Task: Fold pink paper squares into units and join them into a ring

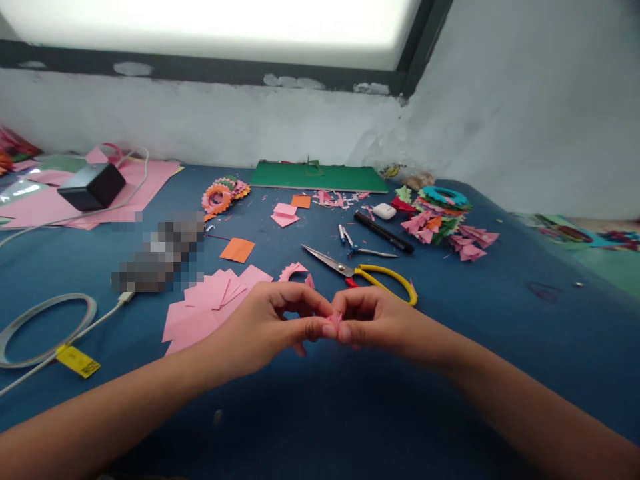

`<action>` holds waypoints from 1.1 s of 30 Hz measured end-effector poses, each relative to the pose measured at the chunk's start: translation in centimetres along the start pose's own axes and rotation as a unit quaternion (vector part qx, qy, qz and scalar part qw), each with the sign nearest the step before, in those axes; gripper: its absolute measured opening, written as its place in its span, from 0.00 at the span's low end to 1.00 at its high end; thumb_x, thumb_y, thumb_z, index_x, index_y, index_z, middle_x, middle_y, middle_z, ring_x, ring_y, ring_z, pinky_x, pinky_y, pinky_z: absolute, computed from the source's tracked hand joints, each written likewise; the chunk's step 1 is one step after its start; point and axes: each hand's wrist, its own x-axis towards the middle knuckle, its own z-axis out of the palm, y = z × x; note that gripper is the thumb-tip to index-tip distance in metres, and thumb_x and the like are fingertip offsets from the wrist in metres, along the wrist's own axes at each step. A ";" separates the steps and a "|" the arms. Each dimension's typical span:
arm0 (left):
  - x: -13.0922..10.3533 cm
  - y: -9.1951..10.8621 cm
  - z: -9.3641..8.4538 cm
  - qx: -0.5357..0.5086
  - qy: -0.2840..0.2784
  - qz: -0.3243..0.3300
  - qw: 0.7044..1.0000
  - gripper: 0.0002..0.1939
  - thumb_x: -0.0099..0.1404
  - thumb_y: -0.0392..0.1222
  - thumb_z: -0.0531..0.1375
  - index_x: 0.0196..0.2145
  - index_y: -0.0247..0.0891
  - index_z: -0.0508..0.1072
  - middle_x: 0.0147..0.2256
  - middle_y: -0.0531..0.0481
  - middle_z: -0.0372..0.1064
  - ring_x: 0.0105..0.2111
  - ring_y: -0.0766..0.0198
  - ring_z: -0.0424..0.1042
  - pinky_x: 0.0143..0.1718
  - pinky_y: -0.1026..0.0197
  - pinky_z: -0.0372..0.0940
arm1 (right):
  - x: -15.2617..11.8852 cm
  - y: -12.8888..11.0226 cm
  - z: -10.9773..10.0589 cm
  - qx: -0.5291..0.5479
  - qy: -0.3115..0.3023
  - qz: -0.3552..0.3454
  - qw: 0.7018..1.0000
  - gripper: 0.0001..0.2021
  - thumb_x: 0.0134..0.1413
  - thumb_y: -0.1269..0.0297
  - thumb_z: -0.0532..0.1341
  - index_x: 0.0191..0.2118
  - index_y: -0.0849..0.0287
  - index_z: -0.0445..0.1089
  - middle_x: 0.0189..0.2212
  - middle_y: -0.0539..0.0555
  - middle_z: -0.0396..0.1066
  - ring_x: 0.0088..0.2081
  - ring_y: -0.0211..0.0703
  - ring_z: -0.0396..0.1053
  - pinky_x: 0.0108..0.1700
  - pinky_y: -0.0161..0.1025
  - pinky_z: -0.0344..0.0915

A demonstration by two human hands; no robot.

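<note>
Between my fingertips is a small folded piece of pink paper (pixel 335 321), mostly covered by the fingers. My left hand (pixel 287 317) pinches it from the left side, thumb below and index finger above. From the right, my right hand (pixel 367 317) pinches the same paper. Just beyond the hands lie yellow-handled scissors (pixel 385 272), blades pointing left. A curved row of folded pink paper pieces (pixel 294 271) rests behind my left hand. Fanned out left of that hand are several pink paper squares (pixel 210 303).
Around the blue table (pixel 500 347) are an orange square (pixel 237 250), a black pen (pixel 384 232), a compass (pixel 370 252), a white earbud case (pixel 385 211), folded-paper rings (pixel 218 199), a green board (pixel 320 177), a black box (pixel 93 186) and a white cable (pixel 103 325).
</note>
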 end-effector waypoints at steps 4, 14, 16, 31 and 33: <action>0.0 -0.5 0.3 0.018 -0.037 0.028 0.999 0.06 0.54 0.36 0.66 0.32 0.39 0.78 0.29 0.53 0.72 0.30 0.66 0.72 0.26 0.69 0.69 | 0.3 0.6 0.4 -0.064 0.006 -0.008 0.998 0.15 0.41 0.61 0.69 0.25 0.60 0.60 0.21 0.43 0.60 0.23 0.30 0.57 0.24 0.28 0.54; -0.7 0.1 -0.5 0.285 0.006 0.378 0.881 0.05 0.55 0.32 0.65 0.32 0.33 0.75 0.33 0.48 0.75 0.31 0.69 0.74 0.36 0.72 0.68 | -0.2 0.4 -0.2 -0.247 0.106 -0.252 0.930 0.11 0.37 0.66 0.72 0.26 0.59 0.68 0.26 0.48 0.69 0.28 0.36 0.64 0.31 0.33 0.61; -1.0 0.5 -0.6 0.314 0.040 0.393 0.863 0.06 0.55 0.33 0.65 0.33 0.34 0.74 0.33 0.49 0.75 0.31 0.70 0.74 0.37 0.72 0.69 | -0.4 0.1 -0.4 -0.276 0.102 -0.306 0.905 0.09 0.42 0.65 0.70 0.30 0.58 0.71 0.28 0.49 0.72 0.29 0.36 0.68 0.33 0.33 0.64; -1.6 0.7 -0.6 0.350 0.093 0.447 0.818 0.04 0.61 0.29 0.60 0.34 0.33 0.73 0.34 0.49 0.74 0.33 0.70 0.73 0.37 0.71 0.69 | -0.5 0.2 1.1 -0.204 0.149 -0.298 0.921 0.19 0.51 0.80 0.60 0.44 0.48 0.74 0.27 0.45 0.77 0.25 0.32 0.73 0.27 0.25 0.71; -1.7 0.7 -1.0 0.383 0.065 0.466 0.795 0.05 0.62 0.29 0.58 0.36 0.33 0.73 0.36 0.47 0.75 0.36 0.68 0.74 0.40 0.69 0.69 | -0.5 0.2 1.2 -0.185 0.155 -0.292 0.926 0.21 0.50 0.81 0.60 0.43 0.46 0.74 0.28 0.45 0.78 0.25 0.32 0.74 0.28 0.24 0.71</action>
